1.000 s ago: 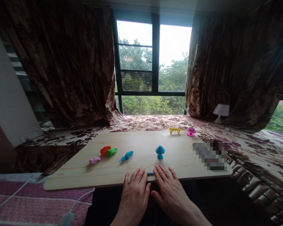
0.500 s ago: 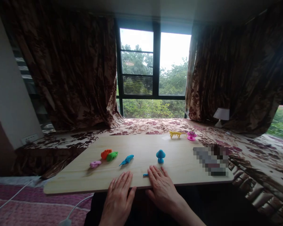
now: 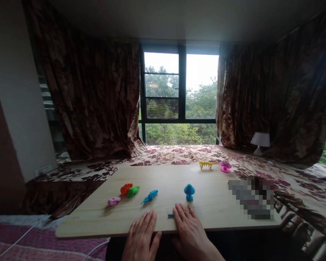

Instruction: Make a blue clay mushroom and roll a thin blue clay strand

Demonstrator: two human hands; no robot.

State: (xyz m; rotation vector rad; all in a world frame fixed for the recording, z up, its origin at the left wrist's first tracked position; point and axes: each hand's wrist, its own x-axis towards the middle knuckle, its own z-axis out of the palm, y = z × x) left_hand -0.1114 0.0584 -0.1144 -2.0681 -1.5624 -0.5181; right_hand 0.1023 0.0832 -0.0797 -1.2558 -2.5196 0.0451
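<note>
My left hand [image 3: 142, 233] lies flat on the front edge of the light wooden board [image 3: 97, 221], fingers stretched out, holding nothing. To its right, my right hand [image 3: 188, 224] also rests flat with fingers extended. It partly covers a thin blue stick [image 3: 170, 215], whose end pokes out on the left. Just beyond that hand stands a blue mushroom figure [image 3: 189, 192]. A blue toy creature [image 3: 150, 196] lies beyond my left hand. Farther left, orange [image 3: 126, 189], green [image 3: 133, 191] and pink [image 3: 114, 201] toy pieces sit close together.
At the board's far edge stand a yellow long-legged toy [image 3: 206, 165] and a pink mushroom-like toy [image 3: 225, 166]. A pixelated patch [image 3: 252, 199] hides something at the right. A small white lamp [image 3: 260, 141] stands near the curtain. White cable [image 3: 24, 235] crosses the bedding at left.
The camera view has tilted upward, so everything sits lower in the picture. Both hands stay flat at the board's front edge, and the toys keep their places.
</note>
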